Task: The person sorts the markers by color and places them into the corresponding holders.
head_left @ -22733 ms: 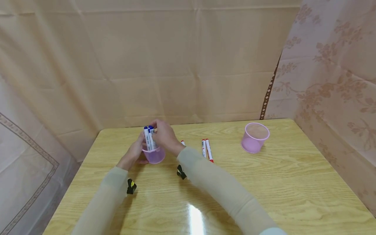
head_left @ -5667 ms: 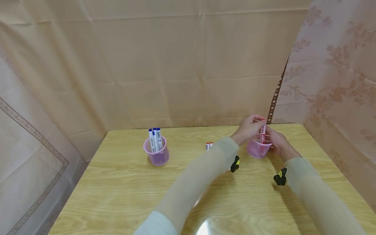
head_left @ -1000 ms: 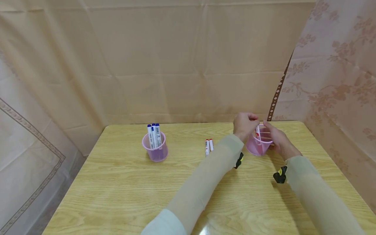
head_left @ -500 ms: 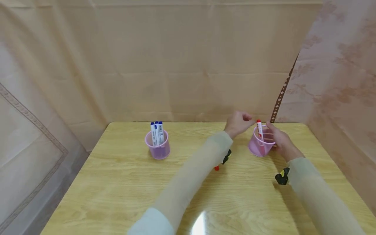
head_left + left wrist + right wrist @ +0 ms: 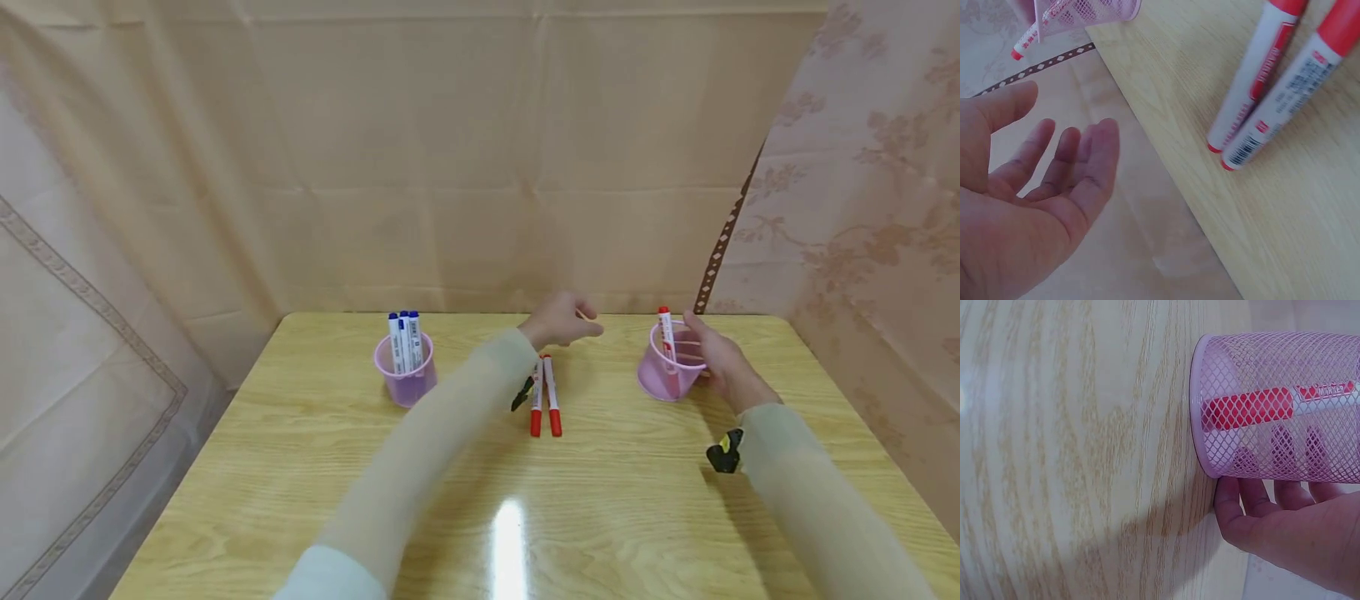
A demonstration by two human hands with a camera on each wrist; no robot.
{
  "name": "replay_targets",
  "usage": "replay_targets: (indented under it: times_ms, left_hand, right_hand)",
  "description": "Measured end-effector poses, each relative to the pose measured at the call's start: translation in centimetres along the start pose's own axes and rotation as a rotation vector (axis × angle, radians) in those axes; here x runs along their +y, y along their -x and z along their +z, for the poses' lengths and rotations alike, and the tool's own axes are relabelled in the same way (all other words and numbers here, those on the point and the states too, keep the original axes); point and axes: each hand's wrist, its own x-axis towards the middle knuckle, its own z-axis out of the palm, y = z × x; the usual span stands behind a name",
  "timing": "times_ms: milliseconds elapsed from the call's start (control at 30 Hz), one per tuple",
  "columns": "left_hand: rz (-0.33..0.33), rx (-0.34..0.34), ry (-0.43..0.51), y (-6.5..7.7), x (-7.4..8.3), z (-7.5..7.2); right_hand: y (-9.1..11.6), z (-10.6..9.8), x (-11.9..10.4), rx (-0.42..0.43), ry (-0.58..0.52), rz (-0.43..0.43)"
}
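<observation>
My right hand [image 5: 720,358] holds a pink mesh pen cup [image 5: 660,382] at the table's right, its fingers [image 5: 1285,497] wrapped along the mesh in the right wrist view. One red-capped marker [image 5: 666,329] leans upright inside that cup. My left hand [image 5: 562,319] is in the air left of the cup, fingers apart and loosely bent, holding nothing. Just below it in the head view, two red markers [image 5: 553,400] lie side by side on the table, their thick red ends toward me. The left wrist view shows the same two markers [image 5: 1282,103] beside the hand.
A second pink pen cup [image 5: 408,390] stands at the left with several blue-capped markers [image 5: 405,337] in it. The wooden table [image 5: 300,467] ends at a beige cloth [image 5: 420,208] behind, and a patterned cloth [image 5: 877,250] hangs at the right.
My left hand has let go of the red marker in the right cup and moved left. The right hand stays on that cup. Much earlier, both hands were at the left cup with the blue markers.
</observation>
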Motion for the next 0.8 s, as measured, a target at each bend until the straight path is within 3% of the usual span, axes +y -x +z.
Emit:
replay_targets:
  times_ms: [100, 433, 567, 800]
  left_hand:
    - [-0.064, -0.037, 0.04, 0.4, -0.5, -0.4]
    - [-0.314, -0.123, -0.082, 3.0, -1.5, -2.1]
    - [-0.376, -0.154, -0.082, 3.7, -2.2, -2.2]
    - [-0.423, -0.148, -0.112, 3.8, -3.6, -1.8]
  right_hand:
    - [0.3, 0.0, -0.1, 0.004, 0.005, -0.007]
    - [-1.2, -1.0, 0.9, 0.007, -0.078, -0.048]
    - [-0.2, -0.6, 0.5, 0.003, -0.081, -0.062]
    - [0.3, -0.2, 0.3, 0.013, -0.13, -0.048]
